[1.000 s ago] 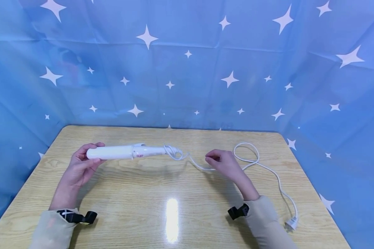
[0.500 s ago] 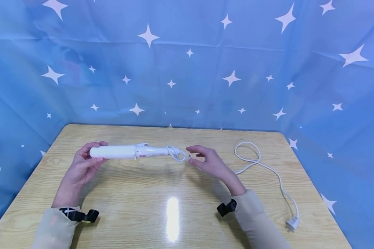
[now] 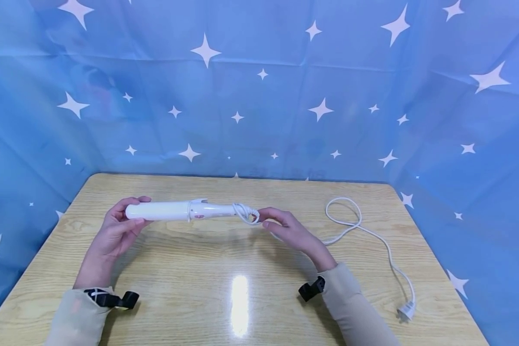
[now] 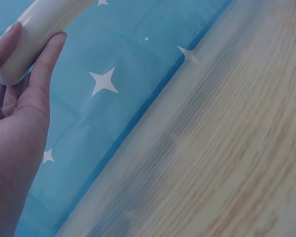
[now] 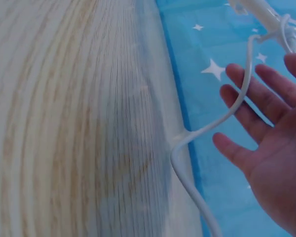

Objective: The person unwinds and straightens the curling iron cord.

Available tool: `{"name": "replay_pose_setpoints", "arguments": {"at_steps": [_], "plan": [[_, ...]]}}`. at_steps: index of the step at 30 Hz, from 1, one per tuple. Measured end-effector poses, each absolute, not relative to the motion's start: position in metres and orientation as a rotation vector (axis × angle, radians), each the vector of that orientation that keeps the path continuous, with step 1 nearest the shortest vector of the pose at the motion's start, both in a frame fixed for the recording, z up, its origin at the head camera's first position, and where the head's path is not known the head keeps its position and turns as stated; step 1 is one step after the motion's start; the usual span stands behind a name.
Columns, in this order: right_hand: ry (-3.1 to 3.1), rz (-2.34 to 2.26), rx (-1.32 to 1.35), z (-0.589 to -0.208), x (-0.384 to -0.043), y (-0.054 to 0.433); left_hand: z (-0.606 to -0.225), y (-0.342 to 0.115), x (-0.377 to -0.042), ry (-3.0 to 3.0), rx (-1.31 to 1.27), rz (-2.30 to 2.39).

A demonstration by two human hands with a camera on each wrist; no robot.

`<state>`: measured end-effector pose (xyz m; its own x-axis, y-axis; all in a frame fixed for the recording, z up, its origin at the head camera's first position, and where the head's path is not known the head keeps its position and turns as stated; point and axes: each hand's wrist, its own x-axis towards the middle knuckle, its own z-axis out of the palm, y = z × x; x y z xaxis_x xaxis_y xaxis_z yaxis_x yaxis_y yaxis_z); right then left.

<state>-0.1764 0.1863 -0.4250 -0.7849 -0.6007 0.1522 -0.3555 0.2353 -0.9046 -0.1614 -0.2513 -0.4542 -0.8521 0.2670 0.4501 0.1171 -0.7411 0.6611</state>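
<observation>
A white curling iron point(image 3: 168, 211) is held level above the table, its wide barrel to the left and its handle to the right. My left hand point(image 3: 112, 235) grips the barrel's end between thumb and fingers; the left wrist view shows the barrel point(image 4: 42, 37) between them. At the handle end, the white cord point(image 3: 243, 211) is wound in loops. Close to these loops is my right hand point(image 3: 295, 234). In the right wrist view, its fingers point(image 5: 259, 94) are spread and fairly straight, with the cord point(image 5: 207, 127) running across them. Any contact with the loops is unclear.
The cord's tail point(image 3: 385, 242) crosses itself in one large loop on the wooden table point(image 3: 190, 288) and ends in a white plug point(image 3: 406, 310) near the right edge. A blue star-patterned cloth point(image 3: 259, 129) hangs behind and beside the table.
My right hand has moved left along the cord to the loops at the handle, its fingers opening out on the way. The left hand and curling iron stay almost in place.
</observation>
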Motion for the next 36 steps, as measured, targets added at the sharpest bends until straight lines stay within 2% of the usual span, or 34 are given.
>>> {"name": "replay_pose_setpoints", "arguments": {"at_steps": [19, 36], "plan": [[2.436, -1.562, -0.609, -0.422, -0.175, 0.220, -0.456, -0.253, -0.159, 1.115, 0.802, 2.740], [2.586, -1.707, -0.524, -0.420, -0.179, 0.240, -0.461, -0.266, -0.154, 1.107, 0.805, 2.725]]}}
